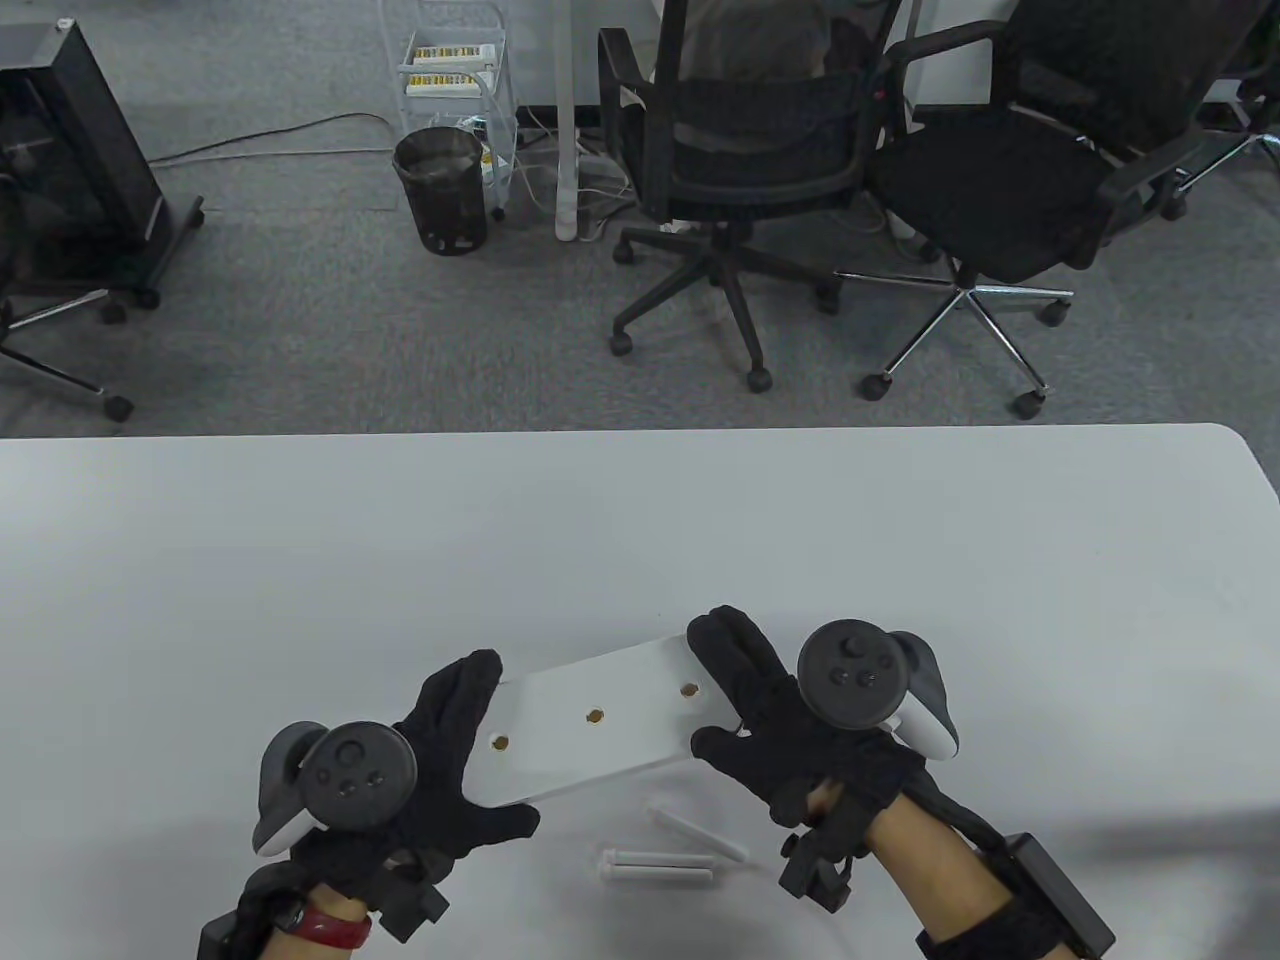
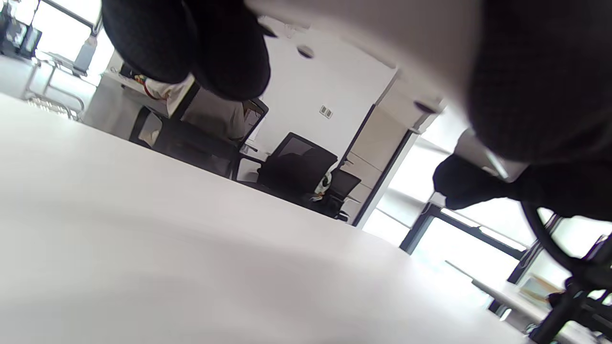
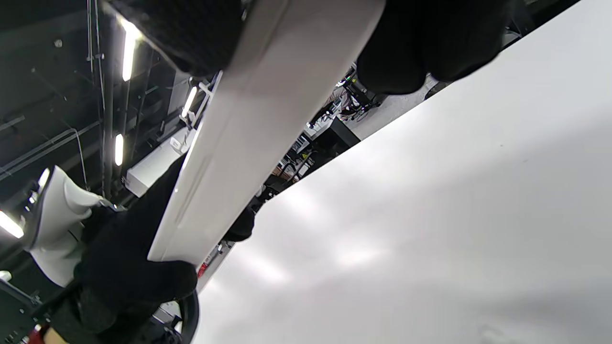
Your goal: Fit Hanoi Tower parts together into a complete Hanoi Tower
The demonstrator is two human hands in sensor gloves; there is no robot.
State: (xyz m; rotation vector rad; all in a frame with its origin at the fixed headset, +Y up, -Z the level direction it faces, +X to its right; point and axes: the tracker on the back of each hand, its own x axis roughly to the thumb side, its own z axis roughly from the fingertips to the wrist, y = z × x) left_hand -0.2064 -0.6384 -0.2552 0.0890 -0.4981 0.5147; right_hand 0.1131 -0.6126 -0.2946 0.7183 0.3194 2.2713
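Observation:
A white Hanoi Tower base board [image 1: 590, 735] with three peg holes is held above the table between both hands. My left hand [image 1: 455, 760] grips its left end, fingers above and thumb below. My right hand [image 1: 745, 700] grips its right end. Two white pegs [image 1: 660, 865] lie on the table just in front of the board, between my wrists. In the left wrist view the board's underside [image 2: 373, 28] is blurred overhead. In the right wrist view the board's edge [image 3: 239, 124] runs from my right hand's fingers [image 3: 430, 43] to my left hand [image 3: 134, 267]. No discs are in view.
The white table [image 1: 300, 560] stretches wide to the left, right and back. Its far edge is at mid-frame. Beyond it stand two black office chairs [image 1: 740, 170], a mesh bin [image 1: 440, 185] and a black cabinet [image 1: 70, 170] on the floor.

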